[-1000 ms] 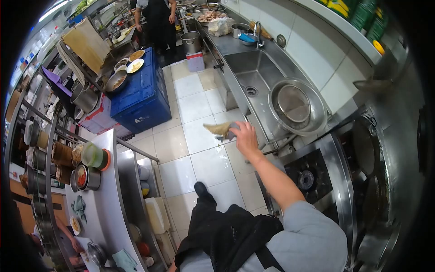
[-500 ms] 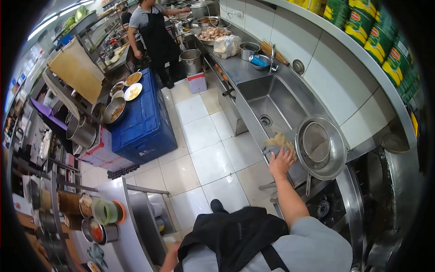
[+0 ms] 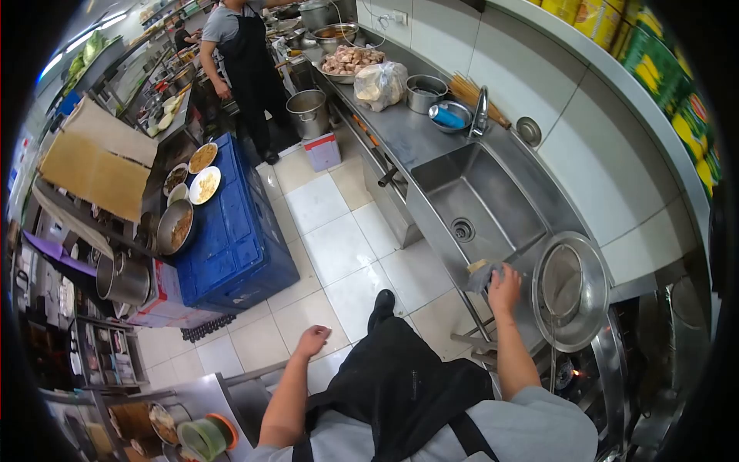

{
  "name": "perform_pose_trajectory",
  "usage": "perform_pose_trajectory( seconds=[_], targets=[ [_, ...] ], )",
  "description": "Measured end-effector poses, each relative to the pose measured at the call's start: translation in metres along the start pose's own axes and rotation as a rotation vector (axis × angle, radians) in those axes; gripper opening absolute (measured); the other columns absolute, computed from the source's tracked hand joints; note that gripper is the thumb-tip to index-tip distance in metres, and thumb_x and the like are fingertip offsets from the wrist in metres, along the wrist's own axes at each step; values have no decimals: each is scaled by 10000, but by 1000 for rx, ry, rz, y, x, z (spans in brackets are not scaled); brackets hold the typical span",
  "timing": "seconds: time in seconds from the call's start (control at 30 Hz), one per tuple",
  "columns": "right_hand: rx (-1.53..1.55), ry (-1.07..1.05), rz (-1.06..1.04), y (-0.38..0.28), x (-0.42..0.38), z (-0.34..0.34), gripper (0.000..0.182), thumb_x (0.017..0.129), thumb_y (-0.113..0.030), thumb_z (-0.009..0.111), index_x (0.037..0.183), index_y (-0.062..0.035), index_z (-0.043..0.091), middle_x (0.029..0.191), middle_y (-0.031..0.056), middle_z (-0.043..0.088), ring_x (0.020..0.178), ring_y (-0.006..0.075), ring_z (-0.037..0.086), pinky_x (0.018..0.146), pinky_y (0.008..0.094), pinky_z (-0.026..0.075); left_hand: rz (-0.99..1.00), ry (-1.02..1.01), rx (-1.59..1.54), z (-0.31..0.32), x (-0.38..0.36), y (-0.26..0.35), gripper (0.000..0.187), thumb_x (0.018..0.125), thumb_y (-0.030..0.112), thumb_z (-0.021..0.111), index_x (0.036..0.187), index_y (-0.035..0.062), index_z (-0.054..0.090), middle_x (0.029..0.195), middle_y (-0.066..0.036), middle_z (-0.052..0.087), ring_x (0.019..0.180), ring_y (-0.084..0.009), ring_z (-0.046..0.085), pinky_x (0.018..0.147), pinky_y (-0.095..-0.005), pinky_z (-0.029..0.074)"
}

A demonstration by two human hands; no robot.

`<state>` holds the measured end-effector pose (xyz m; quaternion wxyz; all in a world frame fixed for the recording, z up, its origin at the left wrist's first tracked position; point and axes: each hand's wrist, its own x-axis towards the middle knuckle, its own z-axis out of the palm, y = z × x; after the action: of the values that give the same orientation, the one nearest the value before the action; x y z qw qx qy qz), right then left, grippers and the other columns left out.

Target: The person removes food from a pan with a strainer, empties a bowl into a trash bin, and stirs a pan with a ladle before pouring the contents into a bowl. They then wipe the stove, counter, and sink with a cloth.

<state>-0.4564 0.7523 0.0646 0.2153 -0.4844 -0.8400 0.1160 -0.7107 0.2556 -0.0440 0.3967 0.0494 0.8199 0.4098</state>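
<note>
My right hand [image 3: 504,290] grips a grey and yellowish cloth [image 3: 483,276] at the near end of the steel sink [image 3: 481,196]. To its right, a large metal bowl [image 3: 594,323] carries a round mesh strainer [image 3: 563,285], on the counter beside the stove. Over the floor tiles hangs my left hand [image 3: 313,340], away from any surface. Its fingers are curled together, and whether anything small is between them cannot be made out.
Left of the walkway stands a blue crate [image 3: 239,231] bearing plates of food and a pan [image 3: 175,227]. A person in a black apron [image 3: 250,54] stands ahead near a tall pot [image 3: 308,114]. A lit burner [image 3: 568,373] is at right.
The view has shifted. My left hand has swung forward into plain sight. My right hand still has the cloth, now bunched closer at the sink's near edge.
</note>
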Motion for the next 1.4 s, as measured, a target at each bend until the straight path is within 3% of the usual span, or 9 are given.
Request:
perform_pose_trajectory(
  seconds=[0.2,0.27,0.4,0.83,1.1,1.13,1.2,1.3,1.4],
  targets=[
    [642,120,357,-73,84,70,521,958,-312,675,1311,55,563,1269,233,632,1185,335,595,1036,392,435,-186,-98,192,-31,-22,42,503,880,391,716,1138,-40,686,932,-149,737,811,-220,709,779,-348,554],
    [878,48,365,-106,136,99,577,953,-332,694,1330,77,542,1282,235,625,1191,293,585,1030,369,434,-181,-12,129,-42,26,-120,460,881,353,714,1119,-40,691,931,-142,740,808,-187,712,754,-348,560],
    [969,-124,143,-221,246,76,551,944,-318,708,1323,55,562,1226,196,667,1129,265,622,997,346,457,-411,140,-39,-69,-9,-108,497,896,365,690,1222,-8,650,916,-131,739,811,-193,706,711,-357,557],
    [81,-507,-629,-439,478,205,476,893,-402,696,1304,-166,646,1292,176,627,1183,317,608,1016,437,470,-523,-42,-280,-238,-52,-169,485,927,409,655,1246,46,614,934,-122,727,786,-217,689,671,-365,547],
    [12,-414,-505,-395,415,287,365,944,-330,633,1264,-156,651,1354,145,543,1281,369,491,1068,483,428,-724,-187,-362,-279,166,-61,454,955,455,612,1192,69,604,1031,-121,710,824,-254,684,689,-411,547],
    [47,-385,-536,-382,405,276,336,924,-264,649,1236,-141,660,1350,152,542,1269,379,494,1057,475,437,-412,-264,46,-303,161,91,476,956,463,599,1217,65,591,1088,-119,700,877,-257,683,719,-437,541],
    [80,-344,-550,-355,372,249,309,868,-136,678,1176,-111,672,1333,148,548,1244,393,501,1034,461,454,-179,-498,190,-343,224,7,473,947,453,605,1230,74,587,1122,-121,687,919,-267,681,742,-438,539],
    [53,-385,-455,-310,320,194,305,794,-5,662,1095,-52,656,1280,163,560,1214,408,516,1005,455,463,-678,-246,38,-338,282,84,460,939,451,605,1202,74,602,1077,-106,691,927,-249,676,741,-419,534],
    [-1,-438,-247,-263,277,143,312,778,15,644,1082,-53,656,1231,156,570,1170,400,536,979,447,464,-604,-319,33,-326,327,91,438,937,450,603,1160,73,623,1022,-86,690,891,-224,669,735,-399,527]
  ],
)
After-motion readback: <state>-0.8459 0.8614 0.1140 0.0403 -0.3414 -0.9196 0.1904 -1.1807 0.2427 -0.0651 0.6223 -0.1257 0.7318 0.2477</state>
